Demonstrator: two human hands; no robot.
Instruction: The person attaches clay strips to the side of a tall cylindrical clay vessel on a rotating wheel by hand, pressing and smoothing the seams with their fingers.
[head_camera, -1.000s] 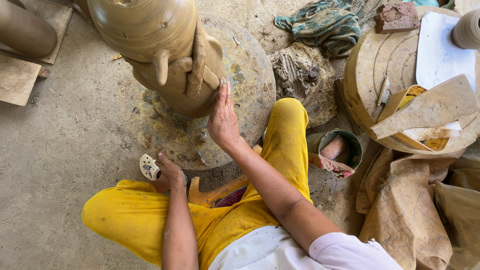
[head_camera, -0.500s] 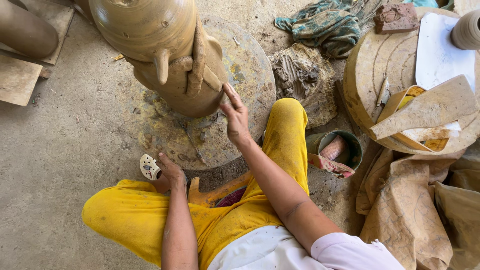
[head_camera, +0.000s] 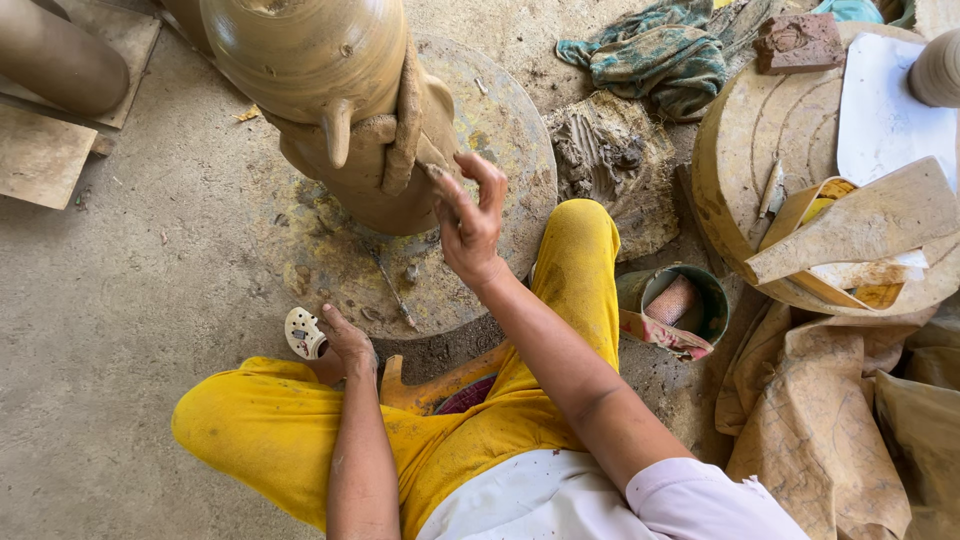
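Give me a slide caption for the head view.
Seated person's right hand touches a clay figure on a round wheel.

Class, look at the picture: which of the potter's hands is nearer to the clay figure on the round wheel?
The right hand. Its raised fingertips reach the clay figure at its lower side. The left hand is well below, resting on the knee by the near edge of the wheel, apart from the figure.
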